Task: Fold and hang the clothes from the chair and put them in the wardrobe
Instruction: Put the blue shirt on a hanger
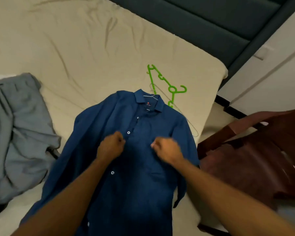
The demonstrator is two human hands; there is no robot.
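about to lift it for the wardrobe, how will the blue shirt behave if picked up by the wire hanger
The blue shirt is thin creased cloth, so it will likely drape limply. The wire hanger looks slender and may flex. Only some buttons look fastened, so the front may swing open.

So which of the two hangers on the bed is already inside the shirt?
The thin metal wire hanger: its hook shows at the dark blue button-up shirt collar and one shoulder pokes out. The bright green plastic hanger lies bare on the beige sheet.
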